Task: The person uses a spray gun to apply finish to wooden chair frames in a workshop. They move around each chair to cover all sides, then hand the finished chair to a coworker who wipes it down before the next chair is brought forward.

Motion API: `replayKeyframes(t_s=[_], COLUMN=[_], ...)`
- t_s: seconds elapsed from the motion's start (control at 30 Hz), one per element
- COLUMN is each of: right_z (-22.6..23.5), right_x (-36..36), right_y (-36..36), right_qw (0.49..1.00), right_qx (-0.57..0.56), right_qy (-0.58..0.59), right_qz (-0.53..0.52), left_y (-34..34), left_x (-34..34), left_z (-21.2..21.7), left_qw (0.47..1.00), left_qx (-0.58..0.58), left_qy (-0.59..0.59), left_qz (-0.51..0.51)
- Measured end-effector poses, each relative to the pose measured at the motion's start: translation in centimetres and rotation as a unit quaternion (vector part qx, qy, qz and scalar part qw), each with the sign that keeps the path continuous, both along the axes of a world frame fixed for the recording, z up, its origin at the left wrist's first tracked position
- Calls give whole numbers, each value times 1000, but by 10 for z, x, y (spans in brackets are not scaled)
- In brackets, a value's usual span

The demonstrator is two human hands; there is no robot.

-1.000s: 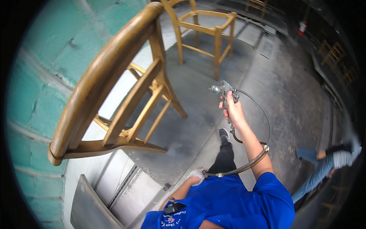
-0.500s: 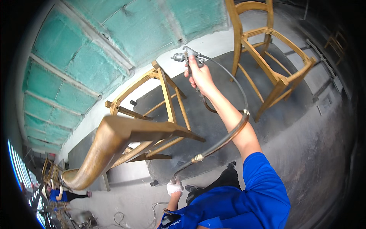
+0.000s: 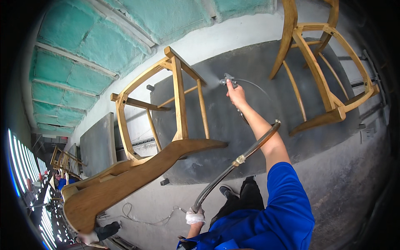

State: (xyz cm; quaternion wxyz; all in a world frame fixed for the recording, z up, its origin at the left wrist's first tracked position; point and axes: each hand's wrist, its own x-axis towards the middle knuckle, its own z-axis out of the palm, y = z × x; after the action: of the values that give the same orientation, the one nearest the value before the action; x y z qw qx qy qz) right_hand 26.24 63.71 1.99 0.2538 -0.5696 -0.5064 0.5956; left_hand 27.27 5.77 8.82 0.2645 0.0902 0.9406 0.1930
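In my right hand [image 3: 236, 96] is a metal spray gun [image 3: 229, 79], its nozzle toward the left-hand chair. A faint pale mist shows in front of the nozzle. My left hand [image 3: 195, 217], in a white glove, grips the dark hoses [image 3: 212, 183] low by my body. They loop up past my right forearm, bound with tape, and a thin hose runs on to the gun. Left of the gun lies a tipped wooden chair frame [image 3: 180, 100] with no seat panel; its broad curved back post [image 3: 133, 177] comes close to my view. The gun is apart from the chair.
A second seatless wooden chair [image 3: 306, 62] is at the right on the dark grey platform [image 3: 250, 150]. Teal filter panels [image 3: 125, 25] line the far wall. Hose coils lie on the floor [image 3: 146, 198]. Other people and another chair [image 3: 64, 160] are at the far left.
The left chair has turned, so its back post now slants lower across the view. My right hand and the spray gun appear lower and further right, with mist now at the nozzle.
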Motion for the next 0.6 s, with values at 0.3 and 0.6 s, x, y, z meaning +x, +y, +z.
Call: replayKeyframes(t_s=[0.3,0.6], right_z=[-9,98], right_x=[11,92], right_y=[-8,-104], right_qw=[992,970], right_qx=[116,130], right_qy=[-8,-39], right_qz=[-53,200], left_y=[-10,1], left_x=[4,-18], left_z=[15,33], left_qw=[993,950], left_qx=[30,70], left_qy=[80,139], left_qz=[-77,-272])
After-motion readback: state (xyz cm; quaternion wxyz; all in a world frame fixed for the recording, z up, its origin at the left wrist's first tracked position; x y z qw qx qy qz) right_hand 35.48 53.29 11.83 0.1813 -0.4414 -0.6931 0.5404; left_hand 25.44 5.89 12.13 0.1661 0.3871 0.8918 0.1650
